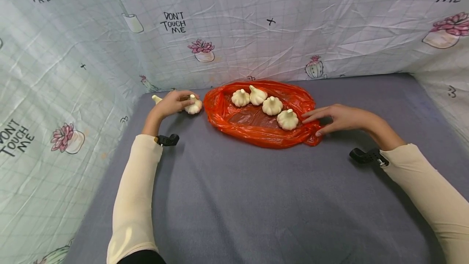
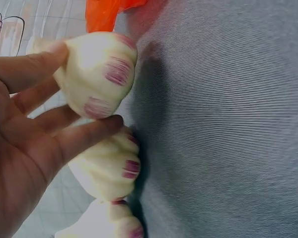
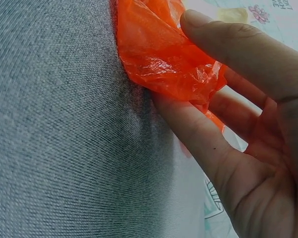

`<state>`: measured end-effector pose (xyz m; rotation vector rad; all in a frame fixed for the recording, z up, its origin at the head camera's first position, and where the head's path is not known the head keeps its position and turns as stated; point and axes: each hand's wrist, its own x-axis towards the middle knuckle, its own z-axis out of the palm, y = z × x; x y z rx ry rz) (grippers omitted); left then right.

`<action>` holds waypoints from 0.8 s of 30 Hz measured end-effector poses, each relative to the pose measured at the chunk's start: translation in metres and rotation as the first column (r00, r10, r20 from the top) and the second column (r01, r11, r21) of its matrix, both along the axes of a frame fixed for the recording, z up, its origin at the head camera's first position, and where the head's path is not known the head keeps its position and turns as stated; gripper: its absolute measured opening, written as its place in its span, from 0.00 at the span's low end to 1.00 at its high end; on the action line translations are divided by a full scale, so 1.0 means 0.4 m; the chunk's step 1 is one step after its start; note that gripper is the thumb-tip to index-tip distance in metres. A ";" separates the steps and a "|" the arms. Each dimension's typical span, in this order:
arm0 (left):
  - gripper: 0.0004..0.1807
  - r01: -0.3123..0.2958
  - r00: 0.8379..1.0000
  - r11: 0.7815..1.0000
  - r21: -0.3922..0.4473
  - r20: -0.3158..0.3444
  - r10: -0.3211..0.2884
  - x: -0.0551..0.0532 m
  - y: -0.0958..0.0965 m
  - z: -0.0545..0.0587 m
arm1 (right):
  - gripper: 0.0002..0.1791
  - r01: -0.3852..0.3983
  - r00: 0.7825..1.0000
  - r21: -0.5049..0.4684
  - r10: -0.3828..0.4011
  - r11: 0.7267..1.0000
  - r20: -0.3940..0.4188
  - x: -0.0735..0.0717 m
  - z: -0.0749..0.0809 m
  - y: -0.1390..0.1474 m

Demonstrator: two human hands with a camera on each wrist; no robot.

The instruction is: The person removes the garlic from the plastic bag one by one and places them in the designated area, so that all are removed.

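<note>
In the head view my left hand [image 1: 174, 102] is at the far left of the table, holding a garlic bulb [image 1: 193, 105] beside the bag. Seen from the left wrist, thumb and fingertips pinch this purple-streaked bulb [image 2: 102, 74] just over the cloth. Two more bulbs [image 2: 111, 171] sit right behind it; my hand mostly hides them from the head camera, with one stem [image 1: 156, 99] poking out. An opened red plastic bag [image 1: 256, 135] contains several garlic bulbs [image 1: 272, 106]. My right hand [image 1: 338, 118] touches the bag's right end, its fingers extended and spread around the crumpled film [image 3: 164, 69].
A grey cloth [image 1: 234, 199] covers the table. Patterned white sheeting [image 1: 234, 23] hangs behind and along the left and right sides, close to the bag and the left-hand bulbs. Black wrist cameras [image 1: 168, 139] stick out from both cuffs.
</note>
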<state>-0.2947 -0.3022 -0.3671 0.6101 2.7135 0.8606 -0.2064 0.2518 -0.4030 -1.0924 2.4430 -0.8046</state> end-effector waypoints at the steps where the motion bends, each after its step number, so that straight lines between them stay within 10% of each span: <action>1: 0.16 0.011 1.000 1.000 -0.001 0.002 -0.011 -0.004 0.003 0.002 | 0.27 0.002 1.000 0.000 -0.002 1.000 0.000 0.001 0.001 0.001; 24: 0.14 0.150 0.986 0.979 -0.135 0.098 -0.138 -0.077 0.012 0.026 | 0.27 0.015 1.000 -0.019 -0.014 1.000 0.028 0.005 0.005 0.001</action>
